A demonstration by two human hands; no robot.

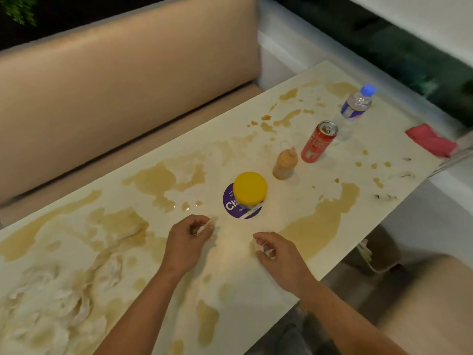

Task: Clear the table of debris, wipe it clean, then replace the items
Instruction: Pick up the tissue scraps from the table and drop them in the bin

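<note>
Each hand pinches a scrap of tissue near the surface's near edge: left hand [190, 235], right hand [275, 248]. More soaked tissue [76, 290] lies at the left end, amid brown spills [320, 221]. Best to gather every scrap first and lift, not drag, so the wet paper doesn't tear; the red cloth [431, 140] waits at the far right corner.

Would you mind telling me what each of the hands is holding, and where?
The left hand pinches a small white paper scrap at its edge; the right hand grips another crumpled white scrap in its curled fingertips.
</note>
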